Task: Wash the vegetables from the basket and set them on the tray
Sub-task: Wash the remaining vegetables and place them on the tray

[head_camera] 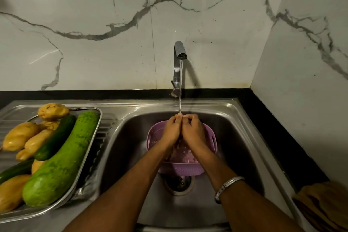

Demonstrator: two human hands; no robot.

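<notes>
- Two hands meet under the running tap [179, 56], pressed side by side above the purple basket [211, 137] that sits in the steel sink [244, 133].
- Left hand [172, 130]: fingers curled inward, grip closed on something small; a speck of orange [175, 116] shows at the fingertips, too little of it to name.
- Right hand [193, 131]: fingers curled the same way against the left, grip closed round the same small thing as far as I can see; a silver bangle [228, 184] circles that wrist.
- Water [180, 88] falls in a thin stream from the spout straight onto the joined fingertips.
- Basket floor shows wet and pale between the forearms; I cannot tell whether anything lies in it.
- Steel tray [90, 149] rests on the drainboard left of the sink, well apart from the hands.
- On that tray lie a large pale-green bottle gourd [58, 162], a dark cucumber [54, 137] leaning across it, part of a second cucumber [15, 170] lower left, and several yellow vegetables [20, 135] touching one another.
- Drain [178, 182] is visible just in front of the basket.
- Brown cloth [322, 205] sits on the black worktop [267, 118] at far right.
</notes>
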